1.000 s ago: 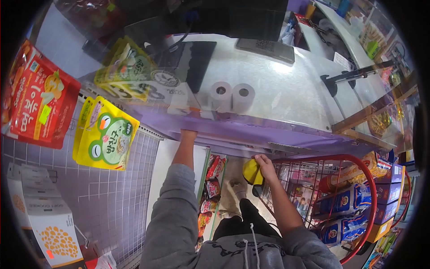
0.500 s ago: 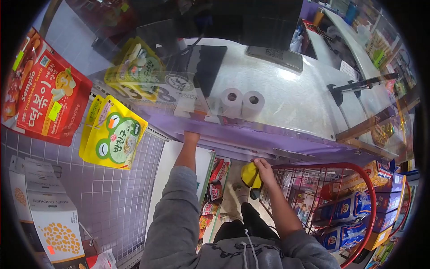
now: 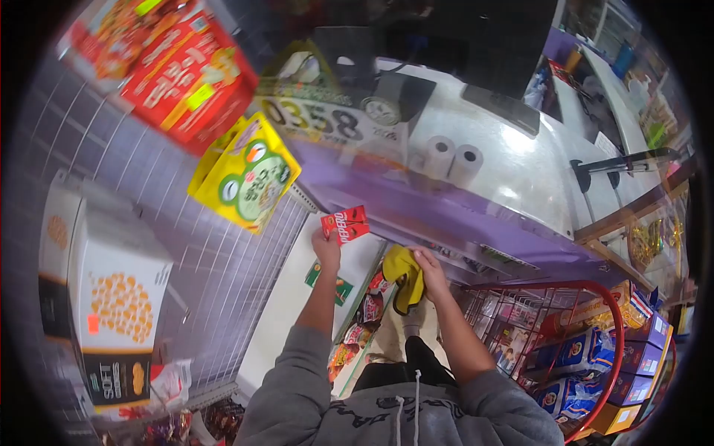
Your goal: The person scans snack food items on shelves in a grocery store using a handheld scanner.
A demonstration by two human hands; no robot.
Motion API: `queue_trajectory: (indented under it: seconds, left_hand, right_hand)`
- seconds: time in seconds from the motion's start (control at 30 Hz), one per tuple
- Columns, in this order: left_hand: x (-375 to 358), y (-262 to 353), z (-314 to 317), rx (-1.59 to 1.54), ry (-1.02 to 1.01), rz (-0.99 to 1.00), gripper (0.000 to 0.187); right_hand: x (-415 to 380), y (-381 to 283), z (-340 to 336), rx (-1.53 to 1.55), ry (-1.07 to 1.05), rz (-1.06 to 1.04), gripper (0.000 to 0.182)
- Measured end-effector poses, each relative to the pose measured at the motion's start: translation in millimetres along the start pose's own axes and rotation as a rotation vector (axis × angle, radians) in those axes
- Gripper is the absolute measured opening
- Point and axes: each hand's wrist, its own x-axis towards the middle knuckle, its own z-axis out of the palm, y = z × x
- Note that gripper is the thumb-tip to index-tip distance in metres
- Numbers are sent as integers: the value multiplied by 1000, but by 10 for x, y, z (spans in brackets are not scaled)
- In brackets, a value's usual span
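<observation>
In my left hand (image 3: 326, 248) is a flat red Pepero box (image 3: 348, 224), gripped at its left end and raised above a white shelf (image 3: 277, 320). A green box (image 3: 341, 290) lies on that shelf, partly hidden by my left forearm. My right hand (image 3: 431, 273) is closed on a yellow cloth (image 3: 403, 269) with a dark edge, which hangs from the fingers. Below the cloth, several red snack packs (image 3: 363, 332) stand in a row beside the shelf.
A red wire basket rack (image 3: 619, 349) with blue packs (image 3: 584, 353) stands at the right. On the left, a wire grid holds a red pouch (image 3: 186, 82), a yellow pouch (image 3: 256, 182) and cookie boxes (image 3: 123, 290). Ahead, two paper rolls (image 3: 466, 165) stand on a counter (image 3: 513, 167).
My left hand has come back from the purple counter front and now shows the red Pepero box. The cloth in my right hand has opened out and hangs down. The view has turned left.
</observation>
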Motion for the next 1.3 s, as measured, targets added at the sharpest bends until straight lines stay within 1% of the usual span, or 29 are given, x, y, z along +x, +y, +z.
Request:
queue_trajectory:
  seconds: [0.03,0.1,0.13,0.17,0.23,0.3,0.33,0.4,0.43,0.47,0.5,0.57,0.6,0.7,0.73,0.8,0.83,0.9,1.0,1.03,1.1,1.13,1.17,1.2,1.23,1.27,1.3]
  left_hand:
    - [-186,45,-120,-194,-54,-166,21]
    - [-599,153,-343,-330,-95,-242,21]
    - [-801,239,-437,-399,-121,-277,21]
    - [-996,359,-512,-482,-138,-238,23]
    - [-1396,656,-705,-646,-168,-162,26]
    - [-1717,1077,-957,-827,-192,-203,29]
    - [-1861,1235,-1102,-918,-201,-222,30]
    - [-2077,1395,-1396,-833,-148,-133,30]
    - [-2173,1469,-1539,-788,-122,-87,30]
    - [-2277,1548,-1657,-779,-125,-22,26]
    - [-2356,1561,-1762,-734,-115,16,26]
    - [-2523,1577,-1940,-645,-93,85,26]
    - [-2603,1649,-2014,-636,-79,82,24]
    - [-2677,1542,-2309,-635,-63,100,24]
    - [-2767,1573,-2371,-613,-19,114,24]
    - [-2923,1616,-2580,-499,-82,136,25]
    - [-3022,1640,-2670,-440,-116,138,25]
    - [-3238,1817,-2770,-382,-122,158,25]
    - [-3391,1895,-3040,-332,-137,204,26]
    - [-3416,1907,-3174,-319,-143,222,26]
    - [-3428,1961,-3424,-425,-58,199,26]
    - [-3414,1974,-3544,-498,-27,171,27]
    - [-3403,1974,-3643,-572,7,143,27]
    - [-3386,1932,-3722,-604,-8,164,31]
    - [-3388,1865,-3733,-665,95,186,33]
    - [-3364,1801,-3691,-724,198,212,34]
    - [-3335,1742,-3641,-780,297,239,36]
  right_hand:
    - [-28,-51,187,-20,-43,-35,28]
    - [-220,-245,636,-130,-174,-214,30]
    - [-334,-293,838,-295,-183,-256,33]
    - [-406,-228,1017,-321,-275,-303,35]
    - [-700,-205,1420,-761,-340,-518,37]
    - [-1020,-151,1773,-1211,-388,-752,38]
    - [-1136,-168,1868,-1267,-360,-826,39]
    - [-1211,-269,2061,-1378,-316,-989,40]
    - [-1124,-270,2100,-1276,-261,-986,40]
    - [-965,-237,2097,-1172,-206,-979,41]
    - [-974,-259,2177,-1069,-154,-967,41]
    - [-1226,-217,2316,-948,-276,-884,41]
    - [-1364,-236,2401,-889,-335,-844,40]
    - [-2012,29,2622,-751,-604,-878,38]
    - [-2090,6,2674,-751,-623,-902,36]
    - [-2232,-28,2732,-747,-650,-944,33]
    - [-2239,-43,2743,-840,-615,-938,31]
    - [-2101,-112,2760,-1028,-538,-930,27]
    - [-1888,-38,2684,-1002,-506,-908,23]
    - [-1916,-64,2655,-964,-646,-858,25]
    - [-2045,-70,2591,-886,-925,-743,30]
    - [-2162,-27,2581,-932,-1030,-599,38]
    - [-2290,2,2607,-913,-998,-573,39]
    - [-2440,27,2649,-893,-967,-545,39]
    - [-2576,28,2695,-871,-936,-518,40]
    - [-2686,-7,2745,-893,-871,-498,37]
    - [-2737,47,2790,-889,-795,-532,36]
